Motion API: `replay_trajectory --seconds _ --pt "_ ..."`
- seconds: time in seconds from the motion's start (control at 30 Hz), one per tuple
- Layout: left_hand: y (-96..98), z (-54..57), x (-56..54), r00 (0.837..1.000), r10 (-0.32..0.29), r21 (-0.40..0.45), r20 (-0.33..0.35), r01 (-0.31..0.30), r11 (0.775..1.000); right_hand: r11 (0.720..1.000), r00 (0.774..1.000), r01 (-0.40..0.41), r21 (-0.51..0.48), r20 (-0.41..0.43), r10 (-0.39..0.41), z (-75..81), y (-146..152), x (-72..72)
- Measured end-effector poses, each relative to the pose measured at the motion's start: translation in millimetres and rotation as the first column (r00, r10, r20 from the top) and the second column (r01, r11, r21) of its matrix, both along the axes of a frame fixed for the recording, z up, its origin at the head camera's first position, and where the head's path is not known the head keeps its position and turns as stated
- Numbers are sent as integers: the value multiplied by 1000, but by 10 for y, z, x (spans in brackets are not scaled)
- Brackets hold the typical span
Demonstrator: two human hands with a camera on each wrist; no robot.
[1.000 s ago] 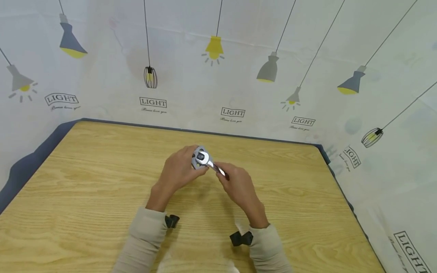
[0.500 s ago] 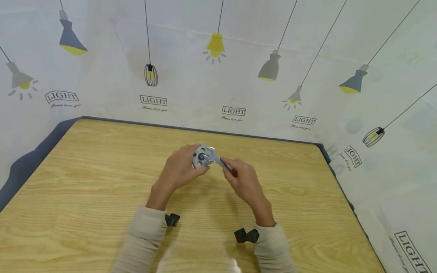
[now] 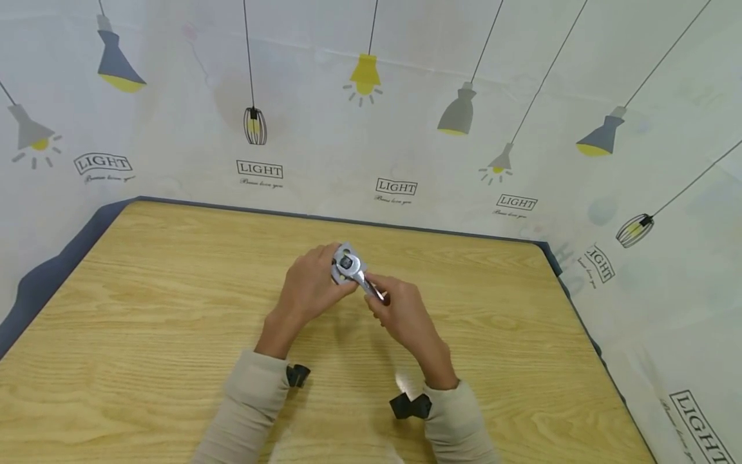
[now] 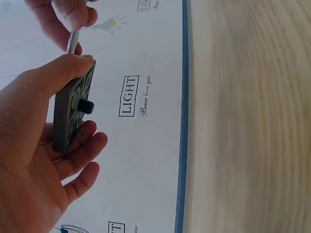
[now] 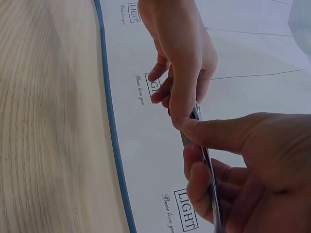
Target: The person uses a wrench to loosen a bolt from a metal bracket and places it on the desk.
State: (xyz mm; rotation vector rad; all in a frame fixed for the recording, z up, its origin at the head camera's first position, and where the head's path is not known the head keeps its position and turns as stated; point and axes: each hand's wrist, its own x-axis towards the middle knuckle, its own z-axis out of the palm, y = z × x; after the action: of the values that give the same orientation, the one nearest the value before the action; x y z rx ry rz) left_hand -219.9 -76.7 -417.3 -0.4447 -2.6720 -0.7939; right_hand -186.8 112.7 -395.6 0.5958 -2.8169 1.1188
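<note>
My left hand [image 3: 308, 283] holds a small grey plate with holes [image 4: 64, 121] by its edges, thumb on one side and fingers on the other. A black bolt [image 4: 86, 107] passes through the plate, its threaded end sticking out in the left wrist view. In the head view, a shiny wrench [image 3: 361, 279] has its head over the bolt's dark head [image 3: 346, 263]. My right hand [image 3: 404, 314] pinches the wrench's handle between thumb and fingers, with the handle slanting down toward that palm. Both hands are raised above the table, close together.
A wood-grain table [image 3: 174, 309] with a dark blue edge [image 3: 406, 227] lies beneath the hands. Behind it hangs a white wall sheet [image 3: 313, 129] printed with lamps. Each wrist carries a small black device [image 3: 410, 406].
Half a second ago the wrench head stood off the bolt, to the right, with its handle turned. Now the right hand has moved back left and the wrench head overlaps the bolt again.
</note>
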Motion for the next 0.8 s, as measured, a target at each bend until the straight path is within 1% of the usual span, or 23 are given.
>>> replay_trajectory --seconds 0.1,0.23,0.33,0.4,0.43,0.5,0.63,0.7,0.8 --pt "-7 -8 -5 998 -54 2 -16 54 999 998 998 42 39 -51 -40 -2 32 -14" --pt "-22 -11 -15 991 -130 -5 -27 130 992 991 989 92 92 -124 -80 1 86 -36" --pt "-31 -5 -12 986 -166 -17 -6 165 986 988 984 107 110 -155 -89 1 128 -47" --pt "-27 -3 -9 985 -172 -18 6 172 985 990 982 106 95 -167 -89 2 157 -49" --pt "-23 -3 -7 986 -167 -14 12 167 986 991 982 105 82 -168 -90 4 169 -48" --pt "-15 -11 -5 991 -131 -1 17 131 991 993 982 101 53 -163 -91 12 184 -47" --pt "-31 -34 -2 999 -43 41 25 42 998 997 992 81 -2 -92 -81 24 138 -38" --pt "-12 -47 -13 1000 -22 54 18 21 998 997 996 76 -12 -43 -76 34 109 -29" --pt "34 -51 -22 1000 -4 60 4 4 998 997 997 75 -14 1 -75 36 65 -5"
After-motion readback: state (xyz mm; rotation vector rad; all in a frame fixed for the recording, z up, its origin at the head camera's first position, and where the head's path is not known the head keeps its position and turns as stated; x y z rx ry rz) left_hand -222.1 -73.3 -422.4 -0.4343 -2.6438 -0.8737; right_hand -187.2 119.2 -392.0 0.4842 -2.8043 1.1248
